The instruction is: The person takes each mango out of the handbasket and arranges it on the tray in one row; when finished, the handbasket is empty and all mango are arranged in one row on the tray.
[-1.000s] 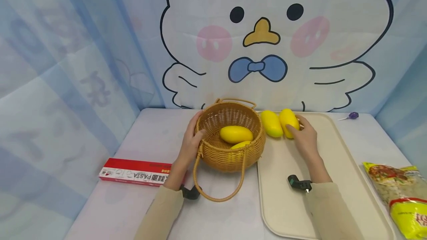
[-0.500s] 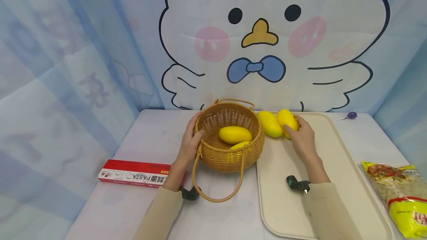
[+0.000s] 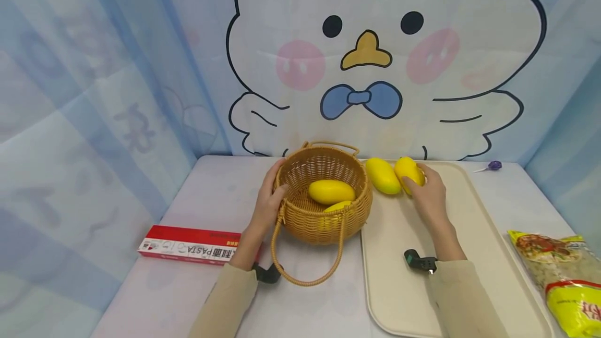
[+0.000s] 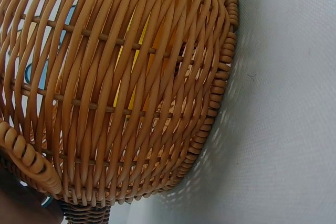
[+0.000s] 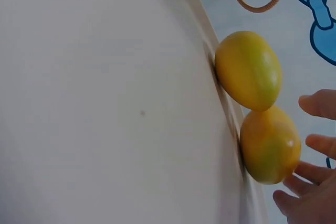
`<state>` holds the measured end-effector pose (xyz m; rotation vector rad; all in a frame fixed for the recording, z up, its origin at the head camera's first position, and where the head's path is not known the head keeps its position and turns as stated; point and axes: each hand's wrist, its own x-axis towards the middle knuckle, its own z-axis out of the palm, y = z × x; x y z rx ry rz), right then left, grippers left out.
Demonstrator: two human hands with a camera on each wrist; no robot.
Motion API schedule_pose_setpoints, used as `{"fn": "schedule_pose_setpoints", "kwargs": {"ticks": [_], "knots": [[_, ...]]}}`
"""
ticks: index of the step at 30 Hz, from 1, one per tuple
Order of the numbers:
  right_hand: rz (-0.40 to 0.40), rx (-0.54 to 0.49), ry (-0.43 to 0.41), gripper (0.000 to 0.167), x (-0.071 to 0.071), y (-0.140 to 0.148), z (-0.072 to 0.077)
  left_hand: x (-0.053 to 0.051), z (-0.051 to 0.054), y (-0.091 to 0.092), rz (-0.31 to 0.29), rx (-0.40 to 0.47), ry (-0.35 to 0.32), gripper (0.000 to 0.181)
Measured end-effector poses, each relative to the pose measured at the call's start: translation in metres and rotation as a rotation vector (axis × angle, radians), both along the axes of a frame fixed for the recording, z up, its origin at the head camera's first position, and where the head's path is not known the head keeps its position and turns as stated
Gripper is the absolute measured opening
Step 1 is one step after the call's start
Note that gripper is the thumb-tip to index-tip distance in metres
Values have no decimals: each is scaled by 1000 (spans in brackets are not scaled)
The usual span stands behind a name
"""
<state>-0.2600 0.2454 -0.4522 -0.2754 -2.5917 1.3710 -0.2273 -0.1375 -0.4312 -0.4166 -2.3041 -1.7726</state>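
Observation:
A woven wicker basket (image 3: 324, 223) stands at the middle of the table, its front handle hanging down. My left hand (image 3: 268, 200) grips its left rim, thumb inside and fingers outside. One yellow mango (image 3: 331, 192) lies inside; a second mango (image 3: 339, 206) shows partly behind the near rim. Two more mangoes lie side by side on the tray's far left corner: a left mango (image 3: 383, 176) and a right mango (image 3: 409, 173). My right hand (image 3: 428, 192) is at the right mango (image 5: 270, 148). In the right wrist view its fingers are spread, some touching the mango, and the thumb looks apart from it.
The beige tray (image 3: 451, 296) lies right of the basket. A red pasta box (image 3: 192, 244) is on the left, partly behind the left forearm. A packaged food bag (image 3: 559, 275) lies at the right edge, and a purple lollipop (image 3: 494, 165) at the far right. A curtain stands behind.
The right mango has turned slightly under my right hand, its near end now more to the right. My left hand and the basket have stayed in place.

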Motion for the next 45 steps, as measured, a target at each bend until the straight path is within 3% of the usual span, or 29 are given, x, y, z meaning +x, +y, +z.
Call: {"fn": "schedule_pose_setpoints", "kwargs": {"ticks": [8, 15, 18, 30, 38, 45], "knots": [[-11, 13, 79, 63, 1, -1, 3, 20, 31, 4, -29, -17, -44, 63], [19, 9, 183, 59, 2, -5, 14, 3, 4, 1, -12, 6, -23, 62], [44, -11, 205, 59, 3, -8, 19, -1, -2, 0, 3, 2, -8, 62], [120, -33, 202, 62, 11, -27, 38, -1, -3, 0, 3, 10, 5, 61], [239, -15, 258, 61, 20, -43, 56, -1, -3, 0, -10, 15, 5, 60], [346, 20, 321, 58, 26, -60, 65, 19, 30, 4, -39, 3, -41, 63]]}}
